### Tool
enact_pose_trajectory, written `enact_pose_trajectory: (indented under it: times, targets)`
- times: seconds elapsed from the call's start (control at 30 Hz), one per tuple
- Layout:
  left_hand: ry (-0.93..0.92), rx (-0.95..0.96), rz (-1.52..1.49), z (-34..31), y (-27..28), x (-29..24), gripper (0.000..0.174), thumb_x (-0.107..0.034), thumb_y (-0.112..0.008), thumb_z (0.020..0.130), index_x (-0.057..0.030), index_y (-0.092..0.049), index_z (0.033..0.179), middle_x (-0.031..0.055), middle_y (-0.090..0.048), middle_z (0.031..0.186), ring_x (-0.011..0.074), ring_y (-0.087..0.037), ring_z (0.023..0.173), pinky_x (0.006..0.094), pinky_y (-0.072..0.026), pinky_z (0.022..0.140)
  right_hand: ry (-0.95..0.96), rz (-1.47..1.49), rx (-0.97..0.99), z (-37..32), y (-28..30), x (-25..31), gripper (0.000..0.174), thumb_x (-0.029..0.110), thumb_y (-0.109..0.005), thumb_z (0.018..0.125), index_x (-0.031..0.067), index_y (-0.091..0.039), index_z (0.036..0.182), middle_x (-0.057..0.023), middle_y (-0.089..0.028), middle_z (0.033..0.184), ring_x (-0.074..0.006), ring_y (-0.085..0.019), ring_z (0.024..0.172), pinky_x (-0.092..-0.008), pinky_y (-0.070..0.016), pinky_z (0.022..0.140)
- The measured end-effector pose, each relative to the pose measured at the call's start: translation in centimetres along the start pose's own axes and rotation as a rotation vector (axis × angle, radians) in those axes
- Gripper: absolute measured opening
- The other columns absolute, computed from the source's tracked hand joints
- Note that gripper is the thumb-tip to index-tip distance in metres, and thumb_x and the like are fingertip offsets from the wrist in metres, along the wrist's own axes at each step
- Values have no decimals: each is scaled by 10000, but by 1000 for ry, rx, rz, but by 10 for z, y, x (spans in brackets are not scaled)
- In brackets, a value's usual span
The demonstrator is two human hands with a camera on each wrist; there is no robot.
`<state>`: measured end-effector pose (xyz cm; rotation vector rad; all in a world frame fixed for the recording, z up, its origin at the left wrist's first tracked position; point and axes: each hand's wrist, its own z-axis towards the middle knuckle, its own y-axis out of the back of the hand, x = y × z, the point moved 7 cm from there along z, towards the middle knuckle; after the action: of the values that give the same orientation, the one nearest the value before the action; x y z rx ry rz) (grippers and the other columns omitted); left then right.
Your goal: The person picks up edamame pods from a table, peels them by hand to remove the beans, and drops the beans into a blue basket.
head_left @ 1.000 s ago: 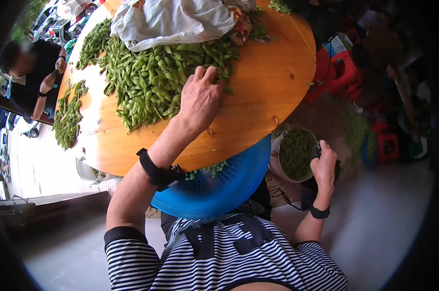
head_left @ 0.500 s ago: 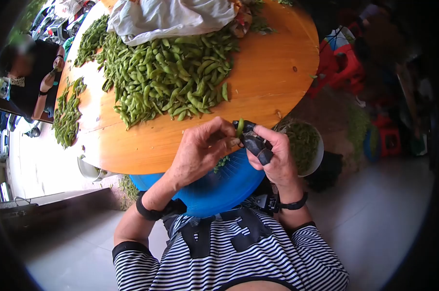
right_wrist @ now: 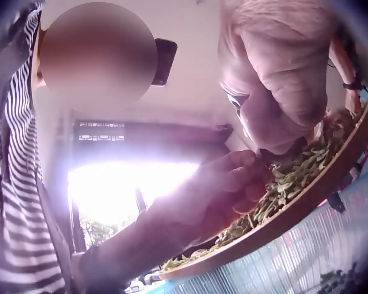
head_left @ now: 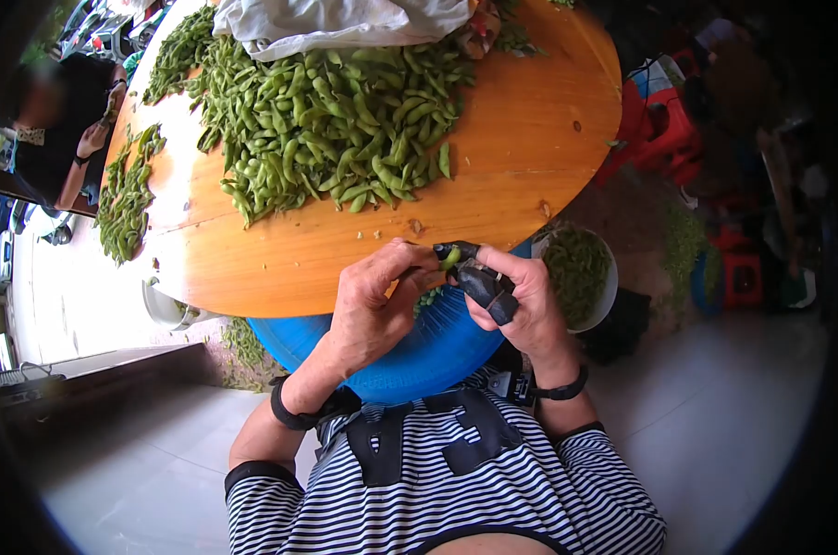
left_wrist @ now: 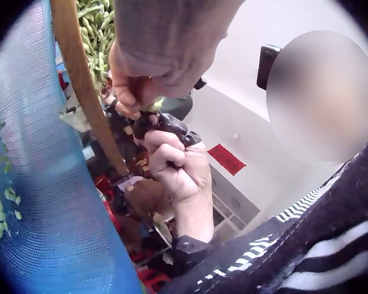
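Over the near edge of the wooden table (head_left: 521, 199), my two hands meet around one green soybean pod (head_left: 450, 259). My left hand (head_left: 377, 301) pinches the pod between thumb and fingers. Opposite it, my right hand (head_left: 530, 301) has black coverings (head_left: 486, 289) on thumb and forefinger, and these grip the pod's other end. In the left wrist view, the left hand (left_wrist: 165, 58) hangs above the curled right hand (left_wrist: 175, 162), mostly hiding the pod. A blue mesh basket (head_left: 382, 365) sits below the hands; shelled beans (left_wrist: 1, 211) lie in it.
A big heap of pods (head_left: 326, 120) covers the table's middle, partly under a white cloth sack (head_left: 336, 23). Smaller pod piles lie at left. A white bucket (head_left: 611, 282) of greenery stands at right, another (head_left: 165, 305) at left. Another person (head_left: 63, 129) sits at far left.
My left hand has come back from the pod heap with a pod, and my right hand has moved in from over the right bucket to meet it. Since then the hands have barely shifted.
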<state>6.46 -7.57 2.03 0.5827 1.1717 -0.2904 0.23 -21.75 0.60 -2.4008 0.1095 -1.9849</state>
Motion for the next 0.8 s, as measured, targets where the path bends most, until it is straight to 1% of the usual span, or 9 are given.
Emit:
enact_pose_trajectory:
  times: [0.03,0.1,0.23,0.3,0.37,0.5,0.53,0.63,0.8]
  targets:
    - [-4,12,-1,-1,0,1,235,148,-572,760,2,-594,944,126,-621,832,279,-646,767,325,-520,697,-1,1,-1,0,0,-2,113,64,-636,843,-19,-585,901,33,-461,693,-34,-431,618,-194,-367,552]
    - [-15,21,7,-2,-1,-1,216,144,-572,777,7,-598,942,116,-631,836,251,-649,763,313,-520,690,125,-27,-8,1,0,0,486,423,-641,914,-60,-592,938,35,-454,613,-19,-436,529,-176,-336,474]
    - [246,37,-410,-12,-12,18,107,91,-598,854,4,-594,918,94,-653,847,168,-639,720,276,-507,614,279,-68,-31,1,4,7,489,408,-670,896,-73,-594,937,23,-459,599,-23,-416,512,-177,-322,457]
    - [382,47,-747,-14,-18,23,81,53,-610,877,-7,-584,926,92,-651,852,151,-625,698,265,-494,582,-65,435,102,-2,0,-9,170,99,-560,887,-62,-597,926,18,-474,662,-38,-419,542,-197,-335,481]
    - [513,81,-1205,-17,-33,30,105,-26,-637,902,-34,-548,958,115,-650,860,143,-595,626,251,-462,512,-60,557,145,0,-1,-11,214,135,-540,909,-70,-597,934,14,-483,654,-31,-409,518,-189,-314,460]
    - [559,102,-1222,-16,-33,25,162,-54,-653,902,-26,-550,1024,100,-643,864,131,-590,655,244,-470,549,-88,537,178,-2,1,-16,193,119,-570,883,-65,-598,936,-32,-525,669,-81,-458,530,-228,-362,483]
    - [536,77,-1023,-13,-27,21,188,-82,-664,901,-18,-556,1041,85,-639,856,129,-597,688,243,-476,580,-89,537,178,-3,-2,-14,193,119,-570,883,-65,-598,936,-32,-525,669,-81,-458,530,-228,-362,483]
    - [434,89,-651,-9,-24,24,247,-134,-686,897,-5,-566,1070,51,-629,843,124,-608,761,246,-485,643,303,-429,-16,-3,-5,23,211,-5,-622,746,-43,-588,950,-141,-552,789,-278,-567,704,-341,-448,650]
    - [248,220,49,-2,-15,8,222,-105,-683,882,-1,-579,1047,99,-666,771,149,-641,675,301,-507,618,370,-500,-8,-7,-9,27,206,-32,-610,719,-47,-583,923,-144,-536,766,-296,-563,684,-341,-442,627]
